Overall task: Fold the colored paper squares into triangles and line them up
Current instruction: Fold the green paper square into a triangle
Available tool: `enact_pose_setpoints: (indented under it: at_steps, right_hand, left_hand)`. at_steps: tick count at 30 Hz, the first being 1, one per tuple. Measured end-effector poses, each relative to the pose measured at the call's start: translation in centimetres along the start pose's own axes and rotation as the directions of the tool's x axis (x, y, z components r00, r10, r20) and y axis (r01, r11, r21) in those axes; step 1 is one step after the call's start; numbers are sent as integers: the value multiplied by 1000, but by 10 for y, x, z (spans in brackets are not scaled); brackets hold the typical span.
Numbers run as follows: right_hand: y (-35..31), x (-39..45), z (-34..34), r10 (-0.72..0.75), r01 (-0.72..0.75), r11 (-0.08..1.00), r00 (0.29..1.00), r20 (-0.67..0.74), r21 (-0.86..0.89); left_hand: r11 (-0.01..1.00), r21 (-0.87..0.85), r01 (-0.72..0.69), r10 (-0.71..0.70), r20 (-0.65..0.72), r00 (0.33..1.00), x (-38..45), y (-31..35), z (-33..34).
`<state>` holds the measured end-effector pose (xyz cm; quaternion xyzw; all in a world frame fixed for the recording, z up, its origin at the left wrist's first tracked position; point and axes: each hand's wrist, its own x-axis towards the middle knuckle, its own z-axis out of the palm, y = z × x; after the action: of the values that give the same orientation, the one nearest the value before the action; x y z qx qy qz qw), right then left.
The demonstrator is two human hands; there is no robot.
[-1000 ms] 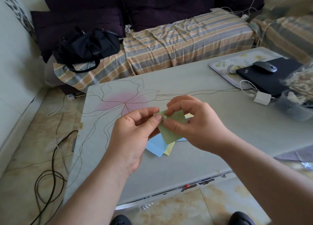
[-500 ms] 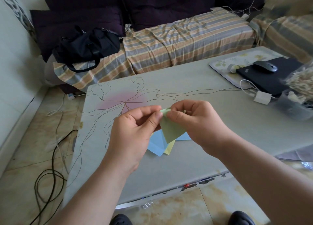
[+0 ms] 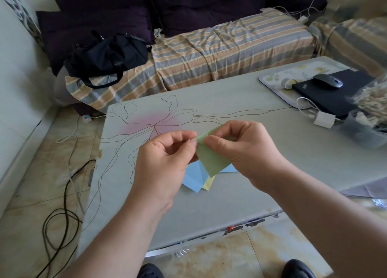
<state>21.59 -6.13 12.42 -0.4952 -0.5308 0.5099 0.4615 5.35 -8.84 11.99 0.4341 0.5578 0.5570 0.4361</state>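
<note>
A green paper square (image 3: 210, 159) hangs in the air above the grey table (image 3: 230, 198), bent over on itself along its top. My left hand (image 3: 165, 162) pinches its upper left corner between thumb and forefinger. My right hand (image 3: 243, 150) pinches the top edge beside it, fingers curled over the fold. Under the green sheet, flat on the table, lie a blue paper (image 3: 193, 178) and a yellow paper (image 3: 209, 184) whose corner sticks out below the blue one. My hands hide the rest of that small stack.
At the table's right end lie a black laptop (image 3: 326, 97) with a mouse (image 3: 327, 81) on a floral mat (image 3: 272, 80), a white charger (image 3: 323, 119) and a plastic tub (image 3: 364, 131). A striped sofa (image 3: 219, 53) with a black bag (image 3: 106, 55) stands behind. Cables (image 3: 60, 219) trail on the floor left.
Both hands have lifted the green sheet's top edge slightly and spread a little apart; the sheet now hangs longer below my fingers. The blue and yellow papers have not moved.
</note>
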Motion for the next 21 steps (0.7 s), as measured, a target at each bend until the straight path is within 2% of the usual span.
enact_pose_setpoints:
  at_steps: [11, 15, 21]
  right_hand:
    - [7, 1, 4, -56, 56, 998, 996, -66, 0]
    - [5, 0, 2, -8, 8, 994, 1000, -3, 110]
    - [5, 0, 1, 18, -23, 984, 999, 26, 174]
  left_hand:
    - [999, -21, -39, 38, -46, 998, 2, -2, 1]
    - [999, -23, -43, 42, -47, 998, 1, -1, 0]
    - [998, -14, -56, 55, -46, 997, 1, 1, -1]
